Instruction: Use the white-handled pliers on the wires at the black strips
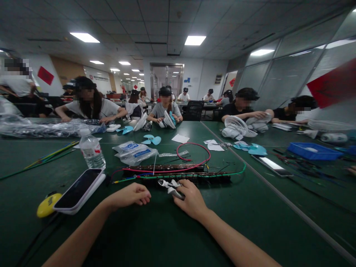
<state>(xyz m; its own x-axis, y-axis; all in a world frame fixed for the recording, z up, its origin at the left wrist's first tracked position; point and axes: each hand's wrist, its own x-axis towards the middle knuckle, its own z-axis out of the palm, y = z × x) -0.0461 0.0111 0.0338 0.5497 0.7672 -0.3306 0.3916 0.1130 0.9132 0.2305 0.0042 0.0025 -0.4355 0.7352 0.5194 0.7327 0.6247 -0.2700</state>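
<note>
My right hand is closed around a pair of diagonal cutters with pale handles, their jaws pointing left. To its left, my left hand hangs over the table with loosely bent fingers and nothing visible in them. Just beyond both hands lies a wire bundle on two dark strips. A red wire loops up behind it, and a green wire curves off its right end. A white cable tie sticks up from the bundle. Neither hand visibly touches the wires.
Left stand a water bottle, a phone and a yellow round object. Plastic bags and a blue fan blade lie beyond the bundle. Right are another phone and a blue tray. People work with fan parts opposite.
</note>
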